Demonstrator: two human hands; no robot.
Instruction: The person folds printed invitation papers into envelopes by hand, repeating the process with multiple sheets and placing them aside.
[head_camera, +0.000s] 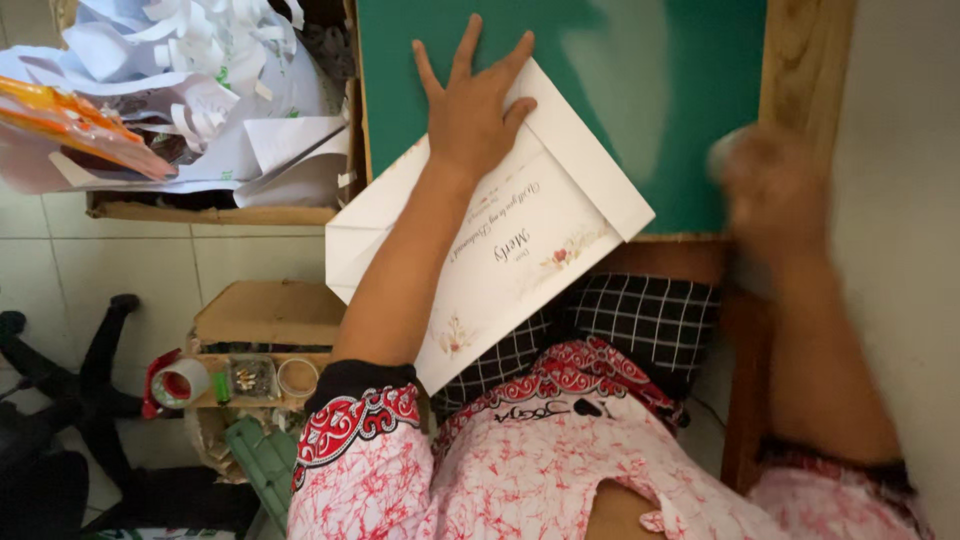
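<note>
Green worktop (640, 90): left hand (470, 110) spread flat on light, bendable white card (520, 240); right hand (770, 180) at three o'clock, blurred, grip unclear.

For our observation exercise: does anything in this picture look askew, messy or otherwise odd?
The white card lies at a slant under the left hand, half on the green mat, its lower end hanging over the desk edge above the lap. Left of it, a box overflows with crumpled paper scraps. The right hand is blurred.
</note>
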